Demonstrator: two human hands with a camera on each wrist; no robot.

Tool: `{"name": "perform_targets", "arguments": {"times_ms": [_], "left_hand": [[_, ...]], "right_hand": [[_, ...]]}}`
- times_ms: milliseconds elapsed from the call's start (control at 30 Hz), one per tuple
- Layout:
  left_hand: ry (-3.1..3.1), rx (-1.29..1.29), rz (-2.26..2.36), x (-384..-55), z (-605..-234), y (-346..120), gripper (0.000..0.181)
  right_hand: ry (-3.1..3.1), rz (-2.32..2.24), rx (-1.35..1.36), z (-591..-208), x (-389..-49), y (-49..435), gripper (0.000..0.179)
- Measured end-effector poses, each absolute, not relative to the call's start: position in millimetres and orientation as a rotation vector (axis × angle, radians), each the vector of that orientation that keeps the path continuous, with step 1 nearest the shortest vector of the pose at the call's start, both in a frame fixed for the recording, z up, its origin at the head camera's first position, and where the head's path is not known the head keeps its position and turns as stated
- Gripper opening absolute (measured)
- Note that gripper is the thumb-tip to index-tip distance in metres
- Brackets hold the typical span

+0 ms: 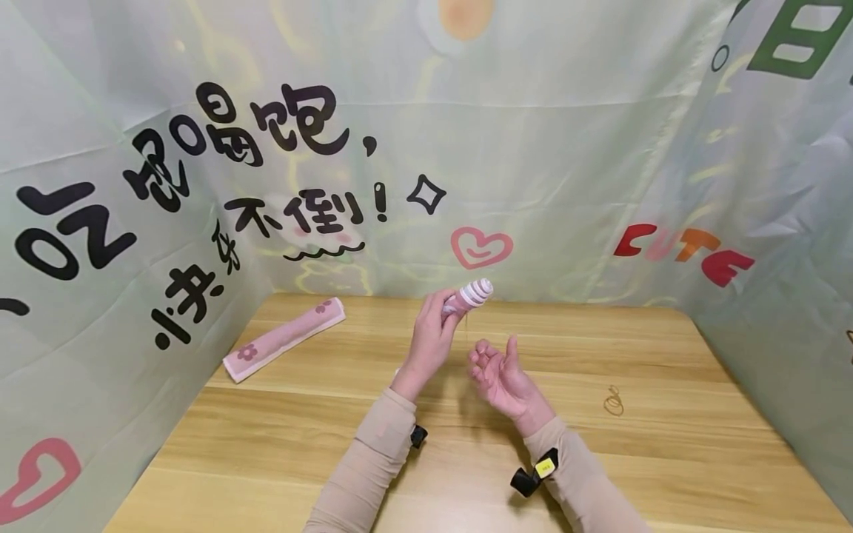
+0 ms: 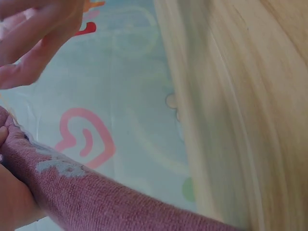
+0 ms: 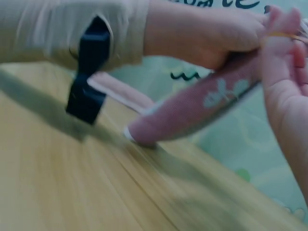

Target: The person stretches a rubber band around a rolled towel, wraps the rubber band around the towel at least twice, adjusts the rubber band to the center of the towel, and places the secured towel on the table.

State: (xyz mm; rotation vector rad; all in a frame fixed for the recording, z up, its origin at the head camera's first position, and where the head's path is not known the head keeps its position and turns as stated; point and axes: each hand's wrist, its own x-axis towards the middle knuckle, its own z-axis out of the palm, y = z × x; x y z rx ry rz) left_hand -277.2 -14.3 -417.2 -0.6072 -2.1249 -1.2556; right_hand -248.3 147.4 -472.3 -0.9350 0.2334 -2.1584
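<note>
My left hand grips a pink rolled towel, held above the table and tilted, its spiral white-edged end up to the right. In the left wrist view the towel roll runs down across the bottom, a pale pattern on its side. My right hand is just below and right of the roll, palm turned up, thumb out and fingers bent. A thin rubber band is hooked on the right fingers in the right wrist view. From above, it appears as a fine line between roll and hand.
A second pink towel, folded into a long strip with flower marks, lies at the table's left back. Several loose rubber bands lie on the wooden table at the right. Printed cloth surrounds the table's back and sides.
</note>
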Motion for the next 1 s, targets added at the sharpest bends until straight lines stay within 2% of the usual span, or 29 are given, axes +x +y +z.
{"name": "perform_targets", "arguments": {"times_ms": [367, 533, 633, 767, 1000], "left_hand": [[-2.053, -0.656, -1.270, -277, -418, -11, 0.024], [-2.047, -0.712, -1.215, -276, -420, -8, 0.024], [-2.058, -0.717, -1.198, -274, -420, -6, 0.024], [-2.076, -0.714, -1.201, -272, -419, -5, 0.025], [-2.131, -0.727, -1.193, -272, -421, -5, 0.024]], "right_hand": [[-0.413, -2.478, -0.614, -455, -244, 149, 0.069], [-0.482, -2.692, -0.399, -443, -240, 154, 0.053], [-0.371, -2.819, -0.265, -437, -237, 153, 0.042], [0.028, -2.927, -0.182, -432, -234, 150, 0.035], [0.894, -2.839, -0.371, -429, -230, 153, 0.027]]}}
